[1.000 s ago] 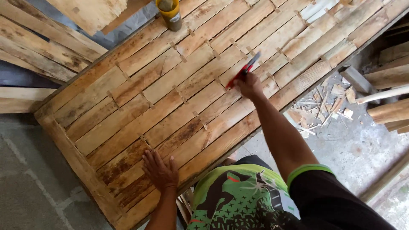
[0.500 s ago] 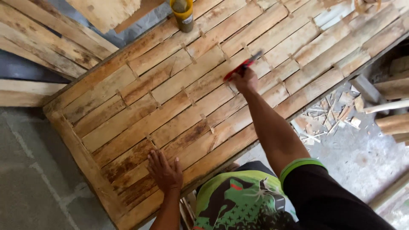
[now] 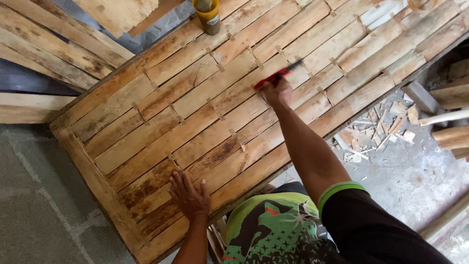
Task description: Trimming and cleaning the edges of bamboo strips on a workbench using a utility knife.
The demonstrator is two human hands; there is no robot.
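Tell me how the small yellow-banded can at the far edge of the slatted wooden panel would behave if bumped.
The small yellow-banded can stands upright and looks narrow, so it would probably tip rather than slide. The slatted wooden panel has ridged joints that may catch its base. Being round, it would likely roll once down.

right arm (image 3: 312, 151) outstretched, left hand (image 3: 190, 195) flat
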